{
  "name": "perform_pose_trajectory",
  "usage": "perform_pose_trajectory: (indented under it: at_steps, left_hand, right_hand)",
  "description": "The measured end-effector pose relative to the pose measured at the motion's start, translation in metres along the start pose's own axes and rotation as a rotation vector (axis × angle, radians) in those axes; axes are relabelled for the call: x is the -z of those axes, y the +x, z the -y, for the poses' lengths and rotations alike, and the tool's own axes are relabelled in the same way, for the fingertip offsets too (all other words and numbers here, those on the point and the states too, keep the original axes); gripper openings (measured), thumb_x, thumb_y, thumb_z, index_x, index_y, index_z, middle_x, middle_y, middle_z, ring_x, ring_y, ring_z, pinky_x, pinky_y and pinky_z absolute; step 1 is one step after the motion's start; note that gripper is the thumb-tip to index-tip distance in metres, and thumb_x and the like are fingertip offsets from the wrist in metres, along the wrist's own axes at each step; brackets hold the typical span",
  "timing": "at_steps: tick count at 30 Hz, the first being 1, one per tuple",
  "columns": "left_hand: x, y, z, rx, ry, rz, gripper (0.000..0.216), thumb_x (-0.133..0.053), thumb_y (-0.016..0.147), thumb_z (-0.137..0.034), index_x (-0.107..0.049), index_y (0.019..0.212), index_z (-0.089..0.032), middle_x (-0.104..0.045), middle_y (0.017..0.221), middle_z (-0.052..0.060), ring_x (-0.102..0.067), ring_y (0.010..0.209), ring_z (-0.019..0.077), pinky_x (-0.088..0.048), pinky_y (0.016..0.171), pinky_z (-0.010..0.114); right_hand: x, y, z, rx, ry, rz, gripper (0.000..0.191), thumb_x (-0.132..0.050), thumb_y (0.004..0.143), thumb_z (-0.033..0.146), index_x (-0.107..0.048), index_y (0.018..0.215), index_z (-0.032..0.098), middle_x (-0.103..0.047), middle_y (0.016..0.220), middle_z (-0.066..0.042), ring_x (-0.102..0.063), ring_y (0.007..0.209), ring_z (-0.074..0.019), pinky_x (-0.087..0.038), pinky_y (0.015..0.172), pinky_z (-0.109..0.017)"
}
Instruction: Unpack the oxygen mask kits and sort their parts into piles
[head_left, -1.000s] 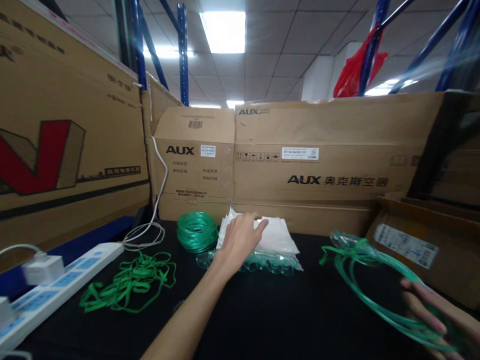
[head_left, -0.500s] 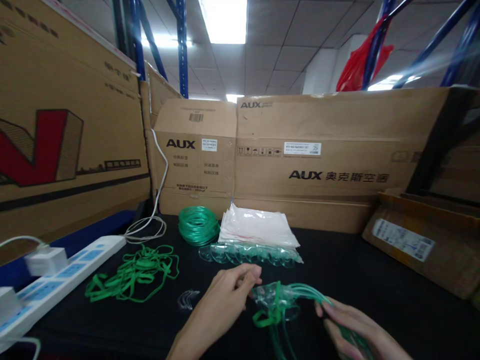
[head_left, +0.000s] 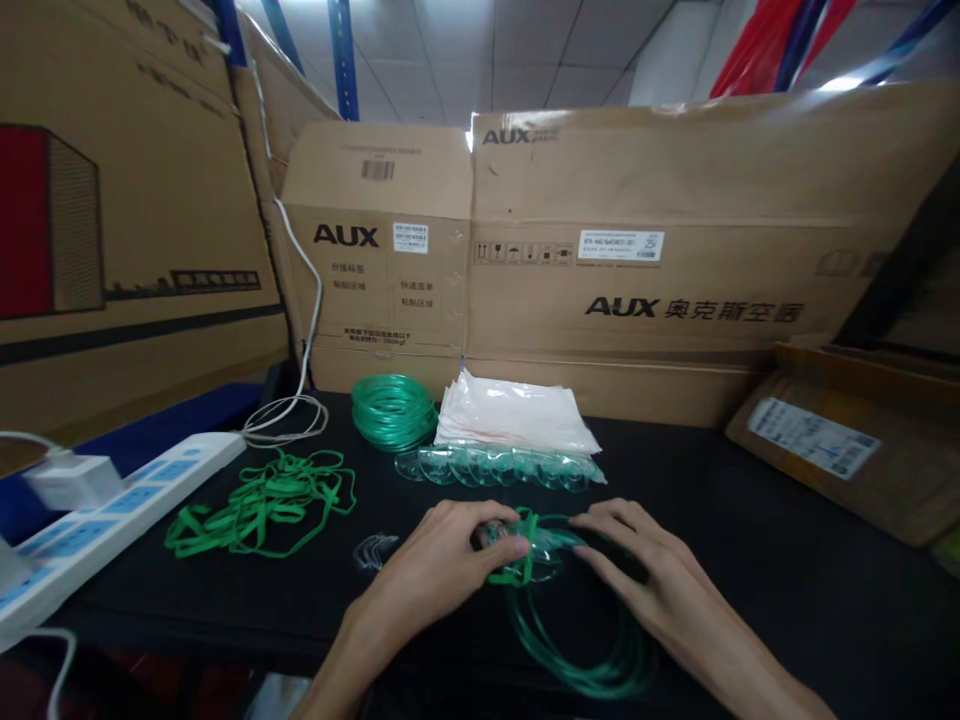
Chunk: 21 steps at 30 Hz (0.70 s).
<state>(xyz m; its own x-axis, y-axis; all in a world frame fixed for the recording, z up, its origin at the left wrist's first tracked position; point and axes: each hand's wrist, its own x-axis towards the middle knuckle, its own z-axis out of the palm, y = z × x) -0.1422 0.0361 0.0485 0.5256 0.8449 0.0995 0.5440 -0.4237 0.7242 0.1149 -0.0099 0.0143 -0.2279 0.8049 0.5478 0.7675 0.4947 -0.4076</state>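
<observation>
Both hands, left hand [head_left: 442, 560] and right hand [head_left: 645, 580], are pinching the clear mask [head_left: 536, 545] on the bench [head_left: 750, 560]; I'm keeping its green tubing [head_left: 577, 650] coiled, grip gentle.

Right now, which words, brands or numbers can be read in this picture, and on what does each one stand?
"AUX": on the small cardboard box, left of its white label.
"AUX": small, top edge of the long cardboard box.
"AUX" with Chinese characters: front of the long cardboard box.
White stickers on both boxes, the flat carton label, the barcode and the handling symbols: too small to read.
</observation>
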Motion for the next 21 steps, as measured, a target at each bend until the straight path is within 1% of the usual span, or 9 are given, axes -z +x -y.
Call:
perform_pose_trajectory:
  at_steps: [2, 4, 6, 8, 10, 12, 15, 17, 21]
  left_hand:
    - [-0.001, 0.002, 0.000, -0.012, -0.025, -0.007, 0.041, -0.061, 0.089, -0.057, -0.074, 0.117, -0.031, -0.077, 0.110, 0.000, -0.067, 0.088, 0.0218, -0.048, 0.086, 0.029]
    - [-0.002, 0.004, 0.001, -0.021, -0.057, -0.012, 0.040, -0.061, 0.089, -0.055, -0.073, 0.118, -0.030, -0.076, 0.111, -0.001, -0.067, 0.084, 0.0201, -0.048, 0.081, 0.028]
    - [-0.004, 0.005, 0.001, -0.031, -0.077, -0.024, 0.039, -0.059, 0.091, -0.055, -0.073, 0.118, -0.030, -0.075, 0.114, -0.001, -0.068, 0.086, 0.0199, -0.049, 0.082, 0.027]
    - [-0.006, 0.005, -0.001, -0.060, -0.085, -0.030, 0.040, -0.056, 0.093, -0.056, -0.074, 0.116, -0.029, -0.075, 0.115, 0.000, -0.068, 0.092, 0.0210, -0.048, 0.087, 0.028]
    - [-0.010, 0.006, -0.003, -0.089, -0.091, -0.024, 0.040, -0.054, 0.094, -0.056, -0.076, 0.110, -0.027, -0.076, 0.113, 0.000, -0.068, 0.100, 0.0223, -0.047, 0.091, 0.028]
    - [-0.013, 0.008, -0.005, -0.097, -0.088, -0.018, 0.037, -0.056, 0.094, -0.054, -0.077, 0.105, -0.026, -0.077, 0.108, 0.000, -0.068, 0.103, 0.0225, -0.046, 0.092, 0.027]
    - [-0.016, 0.010, -0.007, -0.088, -0.078, -0.020, 0.028, -0.060, 0.092, -0.048, -0.077, 0.097, -0.026, -0.077, 0.099, -0.003, -0.068, 0.097, 0.0201, -0.046, 0.087, 0.024]
    - [-0.016, 0.011, -0.007, -0.088, -0.080, -0.024, 0.021, -0.062, 0.092, -0.042, -0.076, 0.094, -0.026, -0.077, 0.095, -0.004, -0.068, 0.093, 0.0183, -0.045, 0.084, 0.023]
    - [-0.015, 0.011, -0.008, -0.116, -0.046, -0.046, 0.015, -0.064, 0.090, -0.036, -0.075, 0.094, -0.025, -0.076, 0.098, -0.003, -0.067, 0.094, 0.0184, -0.044, 0.086, 0.024]
  right_hand:
    - [-0.005, 0.004, 0.003, 0.045, 0.007, 0.074, 0.015, -0.062, 0.095, 0.022, -0.073, 0.105, 0.025, -0.070, 0.099, -0.006, -0.065, 0.094, -0.0229, -0.055, 0.084, -0.035]
    - [-0.011, 0.008, 0.006, 0.062, 0.005, 0.100, 0.010, -0.063, 0.095, 0.021, -0.072, 0.100, 0.023, -0.070, 0.094, -0.005, -0.065, 0.090, -0.0225, -0.054, 0.082, -0.035]
    - [-0.015, 0.010, 0.008, 0.071, 0.007, 0.087, 0.008, -0.063, 0.095, 0.021, -0.070, 0.098, 0.022, -0.069, 0.091, -0.004, -0.065, 0.088, -0.0217, -0.054, 0.081, -0.034]
    - [-0.018, 0.010, 0.009, 0.100, 0.016, 0.065, 0.008, -0.060, 0.097, 0.021, -0.068, 0.099, 0.022, -0.069, 0.091, -0.004, -0.065, 0.087, -0.0207, -0.053, 0.083, -0.034]
    - [-0.019, 0.009, 0.010, 0.150, 0.016, 0.048, 0.010, -0.057, 0.099, 0.020, -0.067, 0.102, 0.022, -0.068, 0.092, -0.004, -0.064, 0.087, -0.0201, -0.052, 0.085, -0.035]
    - [-0.019, 0.007, 0.012, 0.187, 0.000, 0.040, 0.013, -0.055, 0.100, 0.021, -0.067, 0.104, 0.022, -0.069, 0.094, -0.004, -0.064, 0.087, -0.0198, -0.052, 0.085, -0.035]
    - [-0.018, 0.005, 0.015, 0.186, -0.046, 0.047, 0.015, -0.054, 0.101, 0.022, -0.068, 0.103, 0.023, -0.070, 0.094, -0.005, -0.064, 0.086, -0.0199, -0.051, 0.084, -0.036]
    - [-0.018, 0.004, 0.016, 0.181, -0.082, 0.038, 0.016, -0.053, 0.101, 0.024, -0.068, 0.103, 0.023, -0.072, 0.093, -0.005, -0.065, 0.085, -0.0202, -0.050, 0.087, -0.037]
    - [-0.018, 0.003, 0.016, 0.215, -0.151, -0.001, 0.021, -0.048, 0.103, 0.022, -0.069, 0.102, 0.023, -0.075, 0.092, -0.006, -0.067, 0.084, -0.0213, -0.047, 0.090, -0.040]
